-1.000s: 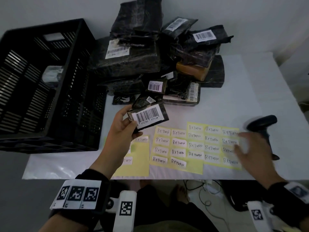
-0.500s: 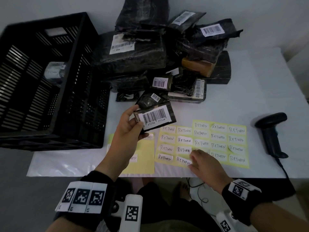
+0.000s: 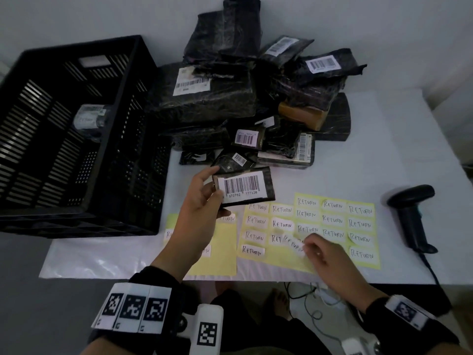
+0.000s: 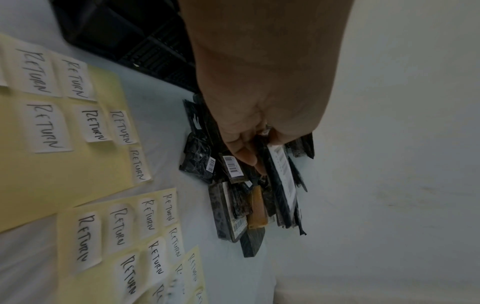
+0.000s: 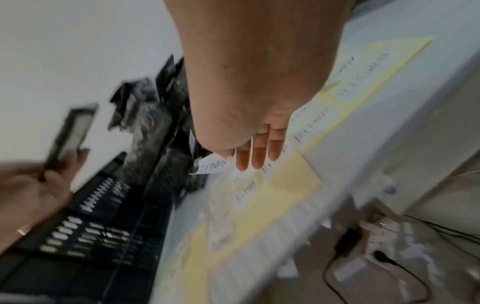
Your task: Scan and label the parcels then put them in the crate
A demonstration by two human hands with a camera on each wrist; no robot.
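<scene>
Left hand grips a barcoded parcel above the tabletop; right hand, earlier pressing the sheet, now pinches a peeled RETURN label.

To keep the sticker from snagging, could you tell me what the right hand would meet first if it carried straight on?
Probably the held parcel, though depth is unclear; the right hand points up-left.

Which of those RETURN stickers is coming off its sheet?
The RETURN sticker pinched by the right hand is lifted and curled; the others lie flat on the yellow sheets.
</scene>
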